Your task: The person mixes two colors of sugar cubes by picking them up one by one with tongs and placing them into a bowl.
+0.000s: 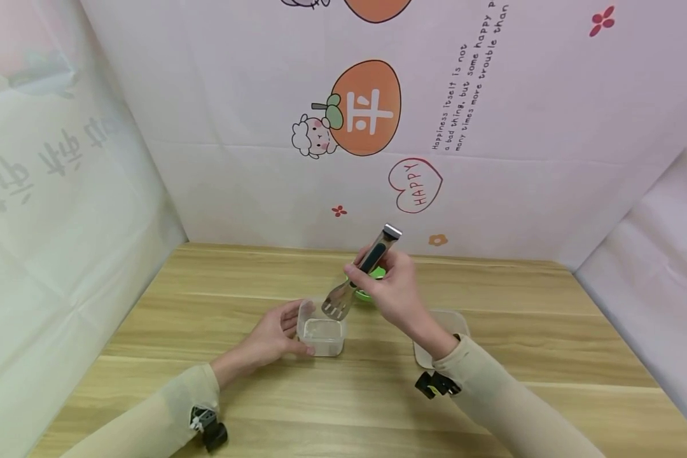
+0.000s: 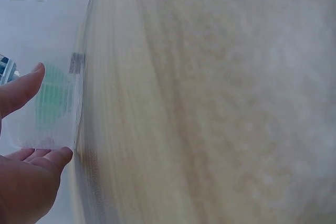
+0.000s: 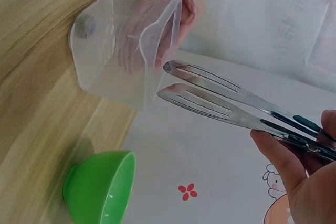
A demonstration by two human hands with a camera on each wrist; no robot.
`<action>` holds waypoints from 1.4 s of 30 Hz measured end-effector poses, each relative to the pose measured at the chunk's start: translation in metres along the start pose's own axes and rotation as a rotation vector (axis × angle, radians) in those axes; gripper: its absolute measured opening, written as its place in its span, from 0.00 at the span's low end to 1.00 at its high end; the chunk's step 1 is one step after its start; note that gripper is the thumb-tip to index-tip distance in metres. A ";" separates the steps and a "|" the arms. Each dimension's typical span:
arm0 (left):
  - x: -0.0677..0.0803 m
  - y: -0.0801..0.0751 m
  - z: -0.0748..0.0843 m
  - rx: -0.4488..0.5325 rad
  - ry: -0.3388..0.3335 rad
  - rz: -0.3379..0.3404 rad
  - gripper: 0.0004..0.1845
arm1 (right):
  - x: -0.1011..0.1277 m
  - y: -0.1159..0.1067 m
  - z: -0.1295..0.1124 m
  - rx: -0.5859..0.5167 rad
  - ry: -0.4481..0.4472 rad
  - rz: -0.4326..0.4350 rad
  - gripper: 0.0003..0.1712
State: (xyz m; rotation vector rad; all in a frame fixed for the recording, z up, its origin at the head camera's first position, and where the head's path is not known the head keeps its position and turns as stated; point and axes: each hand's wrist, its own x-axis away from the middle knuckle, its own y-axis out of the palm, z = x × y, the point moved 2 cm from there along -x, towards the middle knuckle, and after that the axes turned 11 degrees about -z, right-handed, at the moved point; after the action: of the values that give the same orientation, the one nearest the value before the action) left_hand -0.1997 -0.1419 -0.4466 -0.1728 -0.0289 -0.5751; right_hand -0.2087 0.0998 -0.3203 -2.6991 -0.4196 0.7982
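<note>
My left hand [image 1: 271, 334] holds a clear plastic container [image 1: 323, 346] standing on the table, thumb at the near side and fingers along the left wall. A small greyish patch shows near its bottom corner in the right wrist view. In my right hand [image 1: 392, 286] is a pair of metal tongs [image 1: 372, 257] with dark grip pads. Their slotted ends point down at the container's open top, slightly apart, with nothing between them. Partly hidden behind the right hand is a green bowl [image 3: 100, 187]; beside the container in the right wrist view, it stands upright.
A flat translucent lid [image 1: 423, 357] lies on the wooden table [image 1: 521, 331], partly under the right forearm. Printed white sheeting [image 1: 252, 191] rises at the table's back edge and along both sides.
</note>
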 end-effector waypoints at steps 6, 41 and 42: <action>0.000 0.000 0.002 0.009 0.015 -0.010 0.55 | 0.000 0.006 -0.004 0.005 0.019 -0.040 0.08; -0.002 0.000 -0.004 -0.029 0.007 -0.003 0.55 | -0.001 0.044 0.024 0.099 0.240 -0.221 0.07; -0.002 0.000 -0.004 -0.030 0.008 -0.002 0.55 | 0.000 0.044 0.024 0.096 0.235 -0.209 0.08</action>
State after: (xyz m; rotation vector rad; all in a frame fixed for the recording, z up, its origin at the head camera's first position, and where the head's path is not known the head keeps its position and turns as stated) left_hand -0.2014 -0.1415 -0.4502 -0.1995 -0.0127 -0.5787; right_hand -0.2140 0.0638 -0.3552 -2.5654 -0.5787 0.4264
